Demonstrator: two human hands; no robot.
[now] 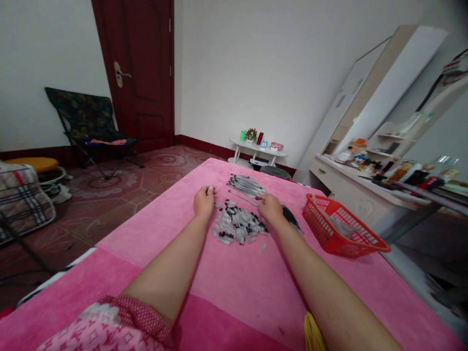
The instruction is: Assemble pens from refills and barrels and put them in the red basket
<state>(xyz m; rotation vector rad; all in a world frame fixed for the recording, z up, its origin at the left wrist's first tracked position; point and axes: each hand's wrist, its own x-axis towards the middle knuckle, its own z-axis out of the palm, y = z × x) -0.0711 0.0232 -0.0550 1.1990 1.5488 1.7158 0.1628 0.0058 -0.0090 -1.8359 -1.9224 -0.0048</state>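
In the head view my left hand [205,201] is at the left edge of a pile of small pen caps [239,222], clear and black, on the pink cloth. Its fingers are closed together; whatever may be between them is too small to make out. My right hand [269,208] pinches the right end of a slim clear pen [242,197], which points left above the pile. Behind it lies a row of similar clear pens [245,185] with dark ends. Dark slender pieces [291,218], partly hidden by my right forearm, lie just right of that wrist.
A red plastic basket [321,233] holding clear pieces stands on the right of the pink-covered table [153,239]. Yellow strands [313,334] lie under my right forearm. Farther off are a cluttered dresser [329,180], a low white shelf [256,147] and a folding chair [89,117].
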